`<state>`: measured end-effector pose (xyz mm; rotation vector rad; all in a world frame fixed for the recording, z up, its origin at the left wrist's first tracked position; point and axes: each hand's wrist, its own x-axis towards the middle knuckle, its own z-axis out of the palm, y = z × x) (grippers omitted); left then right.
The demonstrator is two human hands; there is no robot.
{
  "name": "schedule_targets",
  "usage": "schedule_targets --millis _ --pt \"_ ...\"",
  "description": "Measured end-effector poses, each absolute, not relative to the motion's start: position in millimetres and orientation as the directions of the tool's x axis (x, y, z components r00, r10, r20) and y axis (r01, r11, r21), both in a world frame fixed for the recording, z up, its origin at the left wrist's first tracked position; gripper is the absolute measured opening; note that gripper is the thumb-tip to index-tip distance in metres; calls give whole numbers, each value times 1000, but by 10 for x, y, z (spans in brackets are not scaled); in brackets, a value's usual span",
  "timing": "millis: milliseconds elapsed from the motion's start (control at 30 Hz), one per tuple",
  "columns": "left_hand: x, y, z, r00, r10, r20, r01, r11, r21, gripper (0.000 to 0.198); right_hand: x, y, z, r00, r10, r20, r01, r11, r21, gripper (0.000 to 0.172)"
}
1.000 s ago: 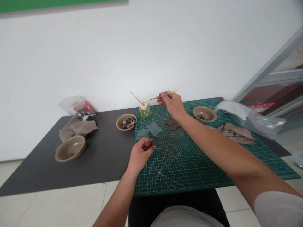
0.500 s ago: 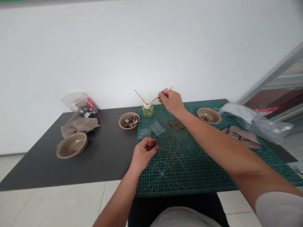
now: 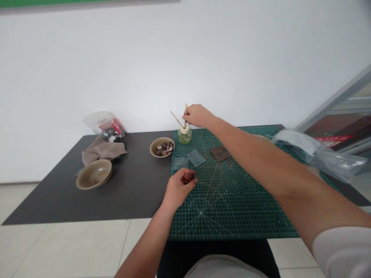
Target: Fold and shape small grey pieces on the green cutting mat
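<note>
1. The right hand [image 3: 197,116] is up high, near the far edge of the green cutting mat [image 3: 234,227]. Its fingers are pinched together on a thin wooden stick [image 3: 186,114].
2. That stick stands straight up in a small glass bottle [image 3: 184,136]. The bottle has a pale cap and green stuff inside. A second thin wooden stick [image 3: 176,119] leans out of the same bottle, tilted to the left.
3. The left hand [image 3: 180,189] is low on the near side, at the edge of the mat. Its fingers are curled in, and a small dark bit [image 3: 191,177] shows at the fingertips. It is too small to tell what the bit is.
4. Two blue-gray squares [image 3: 188,159] lie on the mat just past the left hand. A brown square [image 3: 220,153] lies on the mat under the right arm.
5. A round bowl of small stone bits [image 3: 162,147] sits on the dark table [image 3: 87,202], just beside the mat. Farther left are an empty-looking tan bowl [image 3: 94,174], a soft brown cloth [image 3: 101,151], and a clear jar of dark and white bits [image 3: 104,125] lying on its side.
6. A clear plastic bag [image 3: 319,154] lies at the right end of the mat.
</note>
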<state>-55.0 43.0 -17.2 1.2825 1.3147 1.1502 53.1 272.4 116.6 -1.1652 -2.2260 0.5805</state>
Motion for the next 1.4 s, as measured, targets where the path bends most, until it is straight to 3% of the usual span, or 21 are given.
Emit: schedule_targets --millis 133,333,500,600,767,900,1033,1100,1233,1400 --pt "-548 436 -173 -19 1000 -6 115 8 993 19 513 2673 987 -443 864 240 716 502 -484 20" --pt "-547 452 -154 -29 1000 -5 97 8 995 20 606 2620 818 -335 924 182 725 376 -577 23" --pt "-537 473 -120 -81 996 -33 -35 31 999 27 832 2229 688 -222 930 292 654 364 -663 38" --pt "-524 466 -93 -101 994 -35 -62 29 998 28 996 1703 582 -341 925 170 586 350 -731 32" --pt "-500 435 -81 -90 995 38 112 -28 993 19 1147 932 385 -416 909 31 573 288 -767 51" --pt "-492 415 -92 -57 995 84 332 -60 941 18 1157 735 301 -380 925 19 598 261 -758 37" --pt "-473 393 -66 -26 991 131 445 -106 889 18 1132 694 286 -363 931 34 613 267 -744 18" --pt "-458 386 -50 -2 989 150 481 -131 867 16 1123 682 276 -364 931 29 614 263 -744 18" --pt "-437 394 -59 44 985 167 400 -170 901 33 1218 745 280 -362 929 72 598 291 -747 13" --pt "-439 418 -106 46 986 159 330 -165 930 37 1806 1183 460 -200 943 265 768 319 -555 13"
